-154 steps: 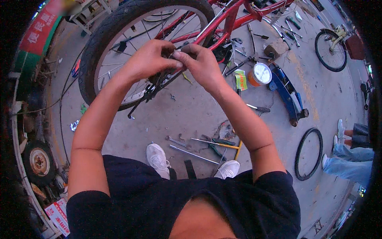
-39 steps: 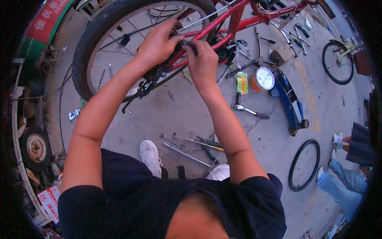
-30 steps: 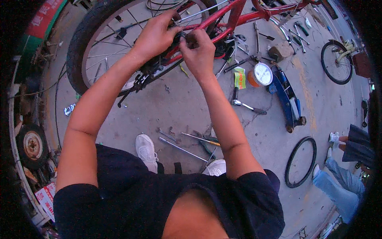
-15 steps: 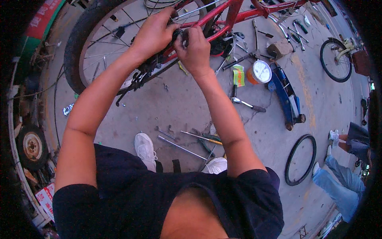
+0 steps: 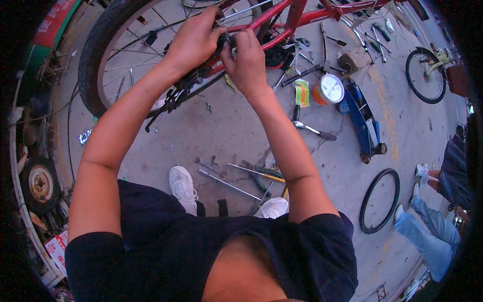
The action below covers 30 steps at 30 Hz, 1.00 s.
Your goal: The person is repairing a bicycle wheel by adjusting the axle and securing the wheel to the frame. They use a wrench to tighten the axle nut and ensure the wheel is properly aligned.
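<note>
A red bicycle frame [image 5: 307, 19] with a black-tyred wheel [image 5: 93, 65] fills the top of the view. Both my hands are at the wheel's hub, close together. My left hand [image 5: 196, 43] has its fingers closed around a dark part there, which the fingers mostly hide. Just to the right, my right hand [image 5: 247, 63] pinches at the same dark spot, thumb and fingertips darkened; what it grips is too small to name. A black derailleur [image 5: 171, 103] hangs below my left wrist.
A blue floor jack [image 5: 363, 121], a white-lidded tub [image 5: 329, 89] and a ratchet wrench [image 5: 314, 129] lie to the right. Long-handled tools [image 5: 231, 185] rest by my shoes. A loose tyre [image 5: 380, 201] lies near a person's jeans-clad legs [image 5: 432, 234]. A stone block [image 5: 354, 60] sits farther off.
Both hands stay at the hub with barely any shift. The wheel and frame appear slightly moved in view. At the right edge, a person in dark clothing has leaned or moved.
</note>
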Available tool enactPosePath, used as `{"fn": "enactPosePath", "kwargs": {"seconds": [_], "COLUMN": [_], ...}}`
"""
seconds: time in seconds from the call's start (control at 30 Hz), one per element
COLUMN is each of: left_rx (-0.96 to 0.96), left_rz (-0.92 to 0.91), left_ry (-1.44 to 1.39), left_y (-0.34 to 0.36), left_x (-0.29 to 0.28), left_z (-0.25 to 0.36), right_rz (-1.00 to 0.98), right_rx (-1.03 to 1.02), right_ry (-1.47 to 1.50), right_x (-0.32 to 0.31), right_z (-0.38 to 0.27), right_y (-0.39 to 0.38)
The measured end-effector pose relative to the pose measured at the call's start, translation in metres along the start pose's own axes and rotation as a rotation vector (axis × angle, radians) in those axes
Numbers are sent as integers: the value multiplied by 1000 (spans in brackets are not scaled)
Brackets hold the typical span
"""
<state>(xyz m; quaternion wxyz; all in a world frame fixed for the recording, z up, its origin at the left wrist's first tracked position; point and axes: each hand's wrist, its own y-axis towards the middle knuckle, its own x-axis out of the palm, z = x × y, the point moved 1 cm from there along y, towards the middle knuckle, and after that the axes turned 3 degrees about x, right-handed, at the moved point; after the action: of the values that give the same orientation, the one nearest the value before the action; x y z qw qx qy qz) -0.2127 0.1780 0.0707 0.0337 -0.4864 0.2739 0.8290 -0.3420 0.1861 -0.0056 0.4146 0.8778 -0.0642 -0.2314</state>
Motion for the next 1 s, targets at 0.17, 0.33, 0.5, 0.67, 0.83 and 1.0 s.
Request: {"fn": "enactPosePath", "kwargs": {"seconds": [0.17, 0.33, 0.5, 0.67, 0.83, 1.0], "left_rx": [87, 32, 38, -25, -52, -129], "left_rz": [89, 42, 39, 1, -3, -67], "left_ry": [22, 7, 32, -11, -59, -67], "left_y": [0, 0, 5, 6, 6, 6], "left_x": [4, 2, 5, 3, 1, -5], "left_z": [1, 4, -1, 1, -2, 1], "right_rz": [34, 63, 49, 16, 21, 55], "right_rx": [95, 64, 192, 75, 92, 177], "right_ry": [44, 10, 100, 60, 91, 125], "right_x": [4, 3, -1, -5, -3, -1], "right_z": [-2, -6, -4, 0, 3, 2], "right_y": [-1, 0, 1, -1, -6, -7]}}
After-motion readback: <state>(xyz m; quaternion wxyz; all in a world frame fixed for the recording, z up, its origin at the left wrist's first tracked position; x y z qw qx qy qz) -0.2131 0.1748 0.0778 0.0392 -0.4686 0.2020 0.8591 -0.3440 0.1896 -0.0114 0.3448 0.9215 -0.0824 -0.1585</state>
